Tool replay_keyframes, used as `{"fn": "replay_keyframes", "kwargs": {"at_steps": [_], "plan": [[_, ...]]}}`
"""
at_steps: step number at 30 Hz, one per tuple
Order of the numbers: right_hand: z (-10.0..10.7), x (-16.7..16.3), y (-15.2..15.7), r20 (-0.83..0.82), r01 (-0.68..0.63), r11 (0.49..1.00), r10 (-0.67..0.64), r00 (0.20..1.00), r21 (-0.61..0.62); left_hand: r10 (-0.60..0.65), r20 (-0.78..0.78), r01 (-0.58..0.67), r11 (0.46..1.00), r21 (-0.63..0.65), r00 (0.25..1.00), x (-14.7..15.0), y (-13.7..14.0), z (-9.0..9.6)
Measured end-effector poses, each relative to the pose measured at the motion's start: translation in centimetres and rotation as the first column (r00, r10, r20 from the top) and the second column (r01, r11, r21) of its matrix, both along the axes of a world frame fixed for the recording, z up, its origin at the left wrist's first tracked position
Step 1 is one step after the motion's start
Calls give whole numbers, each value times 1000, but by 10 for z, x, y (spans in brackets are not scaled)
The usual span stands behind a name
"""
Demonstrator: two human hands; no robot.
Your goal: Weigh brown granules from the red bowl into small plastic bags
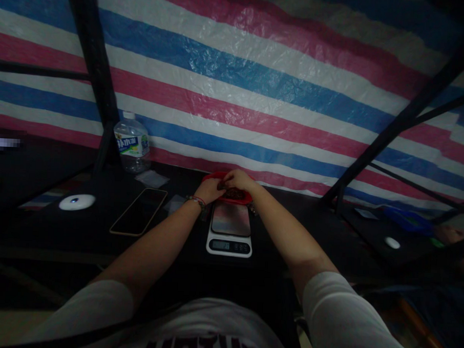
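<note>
A heap of small, dark brown pieces (234,194) lies in a shallow red tray (247,199), which sits at the far end of the scale, near the foot of the backdrop; the left hand (213,189) reaches in at the tray's left side, the right hand (238,180) over its far part; the fingers of both are narrow and bent inward, their tips meeting around a small dark lump (220,186), though I cannot tell which hand grips it. The pieces look light and dry, perhaps brittle; a gentle fingertip pinch at the edges should suit them, while the tray, probably thin, stiff plastic, would best be taken by opposite rims.

On the near side is a white, rectangular digital scale (231,220) with a shiny metal plate and a lit display; all rest on a black table (275,242). To the left lie a dark-screened phone with a pale edge (139,212), a white oval device (77,202) and, farther off, a clear plastic bottle with a blue-green label (132,145); to the right, well apart, are a blue tray (407,220) and another person's hand (448,233); behind hangs a red, white and blue striped plastic sheet (235,92).
</note>
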State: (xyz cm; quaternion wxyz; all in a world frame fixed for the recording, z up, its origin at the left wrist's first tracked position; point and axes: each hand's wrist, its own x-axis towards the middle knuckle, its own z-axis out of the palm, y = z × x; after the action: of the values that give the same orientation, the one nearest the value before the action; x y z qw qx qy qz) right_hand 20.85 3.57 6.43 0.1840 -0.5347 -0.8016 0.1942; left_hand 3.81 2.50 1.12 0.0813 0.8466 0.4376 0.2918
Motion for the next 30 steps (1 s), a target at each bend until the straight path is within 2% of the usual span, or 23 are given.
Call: {"fn": "replay_keyframes", "kwargs": {"at_steps": [2, 6, 8, 10, 13, 16, 22, 26, 30], "plan": [[-1, -3, -1, -60, 40, 999, -41, 997, -18, 2, 1, -2, 1000, -4, 1000, 0, 0, 0], [-7, -8, 1, -288, 131, 989, -145, 947, -69, -6, -4, 6, 1000, 0, 1000, 0, 0, -2], [-9, -6, 2, -226, 162, 986, -166, 960, -33, -7, 1, 7, 1000, 2, 1000, 0, 0, -2], [-11, -3, 2, -70, 173, 985, -171, 983, 26, 17, 30, -18, 1000, 13, 999, -1, -1, 0], [-17, 0, -1, 83, 119, 992, -123, 989, 52, 91, 121, -101, 992, 78, 988, -3, -2, 2], [-27, -7, -4, 136, 24, 1000, -26, 990, 18, 113, 150, -131, 985, 116, 982, -4, -1, 3], [-46, -24, 0, 174, -88, 996, 89, 981, -16, 127, 84, -133, 988, 79, 988, -7, 0, 1], [-43, -20, 4, 228, -133, 991, 129, 965, 4, 168, 105, -177, 981, 84, 980, -9, 0, 2], [-34, -11, 4, 278, -82, 997, 78, 958, 3, 190, 137, -203, 975, 93, 972, -9, 1, 2]]}}
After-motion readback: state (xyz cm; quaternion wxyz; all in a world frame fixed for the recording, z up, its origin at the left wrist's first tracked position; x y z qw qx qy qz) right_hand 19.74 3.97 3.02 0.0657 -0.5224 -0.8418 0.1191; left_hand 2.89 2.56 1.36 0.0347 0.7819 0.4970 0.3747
